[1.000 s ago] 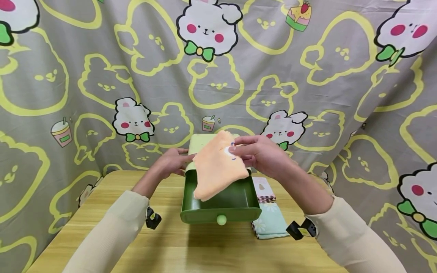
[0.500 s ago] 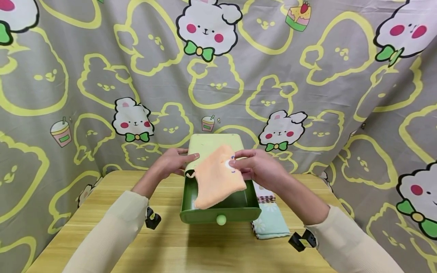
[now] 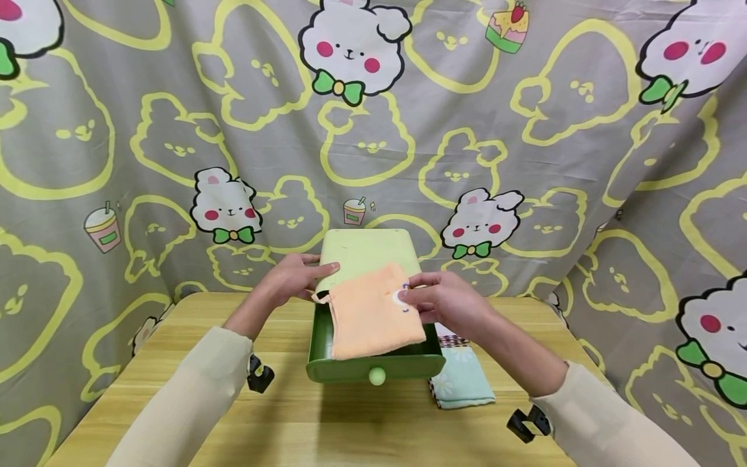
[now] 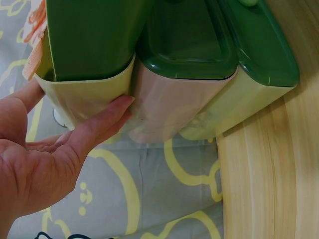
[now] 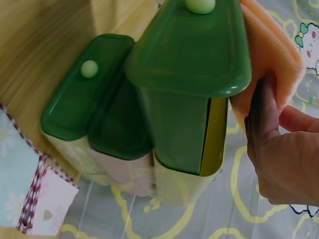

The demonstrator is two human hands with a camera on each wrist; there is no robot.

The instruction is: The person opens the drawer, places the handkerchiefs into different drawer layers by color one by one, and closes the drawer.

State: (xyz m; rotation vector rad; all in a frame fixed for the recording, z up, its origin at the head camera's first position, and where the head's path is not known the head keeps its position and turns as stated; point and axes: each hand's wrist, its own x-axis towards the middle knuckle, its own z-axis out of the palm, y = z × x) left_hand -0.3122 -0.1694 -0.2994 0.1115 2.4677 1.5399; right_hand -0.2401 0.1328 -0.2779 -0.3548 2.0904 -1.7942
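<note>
A small peach towel (image 3: 370, 321) with a white and blue motif is held over the pulled-out green drawer (image 3: 344, 370) in the head view. My right hand (image 3: 449, 301) pinches its right edge between thumb and fingers. The towel's hanging loop sticks out at its left corner. My left hand (image 3: 294, 279) rests against the left side of the pale green cabinet (image 3: 356, 250), thumb over the top. In the left wrist view, fairly straight fingers (image 4: 102, 119) lie along the cabinet's side wall. The towel hides most of the drawer's inside.
Folded towels, one light blue (image 3: 463, 379) and one white (image 5: 52, 199) with a checked edge, lie right of the cabinet on the wooden table (image 3: 262, 428). Two lower drawers (image 5: 89, 89) beneath are pushed in. A patterned curtain (image 3: 373, 130) hangs behind.
The right hand has lowered the towel towards the drawer, and the towel now lies flatter and squarer above it. The left hand has stayed at the cabinet's side.
</note>
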